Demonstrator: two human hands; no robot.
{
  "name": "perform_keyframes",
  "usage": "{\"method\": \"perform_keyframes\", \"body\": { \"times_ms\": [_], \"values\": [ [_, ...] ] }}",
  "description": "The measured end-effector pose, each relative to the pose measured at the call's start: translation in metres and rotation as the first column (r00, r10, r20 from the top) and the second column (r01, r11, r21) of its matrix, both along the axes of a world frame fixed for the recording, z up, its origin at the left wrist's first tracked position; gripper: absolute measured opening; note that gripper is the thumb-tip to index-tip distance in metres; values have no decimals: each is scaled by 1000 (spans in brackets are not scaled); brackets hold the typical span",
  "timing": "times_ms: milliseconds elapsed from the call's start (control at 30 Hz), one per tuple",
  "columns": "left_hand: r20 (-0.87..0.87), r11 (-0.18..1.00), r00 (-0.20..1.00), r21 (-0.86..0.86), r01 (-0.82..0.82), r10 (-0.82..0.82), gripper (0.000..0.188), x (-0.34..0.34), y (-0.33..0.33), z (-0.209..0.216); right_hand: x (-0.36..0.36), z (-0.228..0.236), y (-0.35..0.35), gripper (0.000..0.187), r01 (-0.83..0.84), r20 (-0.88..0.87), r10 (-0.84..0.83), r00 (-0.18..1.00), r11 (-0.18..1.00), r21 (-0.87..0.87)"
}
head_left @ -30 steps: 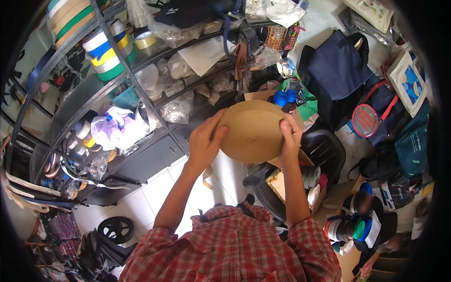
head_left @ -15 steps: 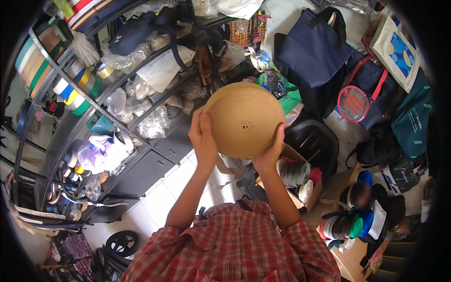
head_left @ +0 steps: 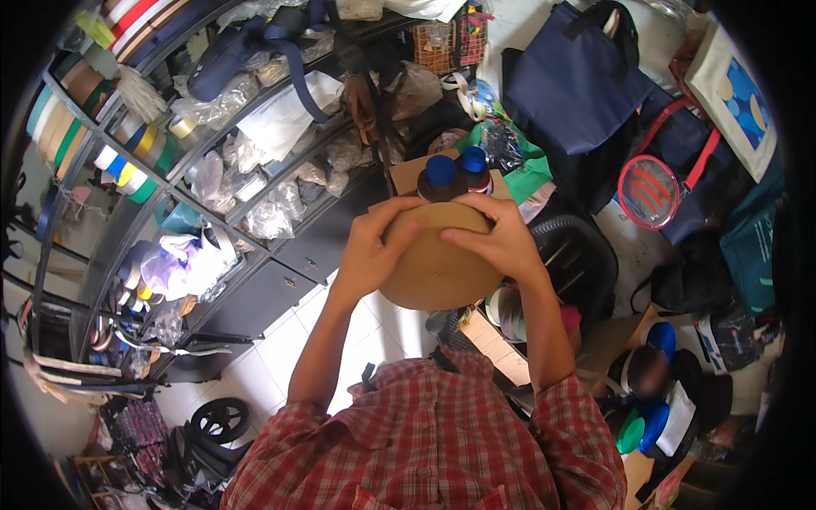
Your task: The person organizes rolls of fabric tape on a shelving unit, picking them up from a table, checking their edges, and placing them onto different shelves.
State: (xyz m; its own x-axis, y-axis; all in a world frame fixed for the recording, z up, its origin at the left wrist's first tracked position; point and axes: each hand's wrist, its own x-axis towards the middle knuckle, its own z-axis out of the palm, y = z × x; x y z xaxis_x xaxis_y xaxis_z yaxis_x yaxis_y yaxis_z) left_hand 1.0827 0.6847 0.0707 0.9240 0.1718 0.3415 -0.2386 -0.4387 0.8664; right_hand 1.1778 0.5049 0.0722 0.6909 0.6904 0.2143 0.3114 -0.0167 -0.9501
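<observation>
In front of my chest I hold a large flat roll of tan webbing between both hands. My left hand is closed on its left side and far edge. My right hand grips the far right edge, its thumb lying across the near face. The roll is tilted, and the fingers behind it are partly hidden. Just beyond the roll, blue-topped spools stand by a cardboard box.
To the left, black shelving carries tape rolls and plastic-bagged goods above a dark cabinet. A black chair stands right of my hands. Navy bags hang at the far right. Colored spools crowd the lower right.
The roll has come nearer my body and tipped, showing its face more foreshortened. My hands have shifted to its far edge. The blue-topped spools and box beyond it have come into view.
</observation>
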Motion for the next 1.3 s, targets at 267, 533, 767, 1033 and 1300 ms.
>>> {"method": "perform_keyframes", "body": {
  "times_ms": [267, 533, 767, 1033, 1300],
  "values": [
    [114, 953, 946, -21, -303, 303, 24, -7, -14, -12, 8, -28, -4, 36, 158, -113, -129, 985, 938, 308],
    [161, 916, 906, -162, -367, 391, 27, 2, -35, -19, 9, -38, -16, 32, 272, -192, -205, 960, 850, 451],
    [164, 858, 848, -213, -468, 503, 31, 12, -26, -37, -2, -48, -24, 28, 278, -329, -101, 939, 786, 553],
    [18, 986, 994, 121, -112, 111, 20, 20, -56, -9, 4, -2, -62, 36, 72, 70, -69, 995, 996, -51],
    [31, 996, 999, -86, 33, -30, 25, 26, -99, -32, -11, -24, -111, 32, 303, 163, -322, 933, 944, 132]
  ]
}}
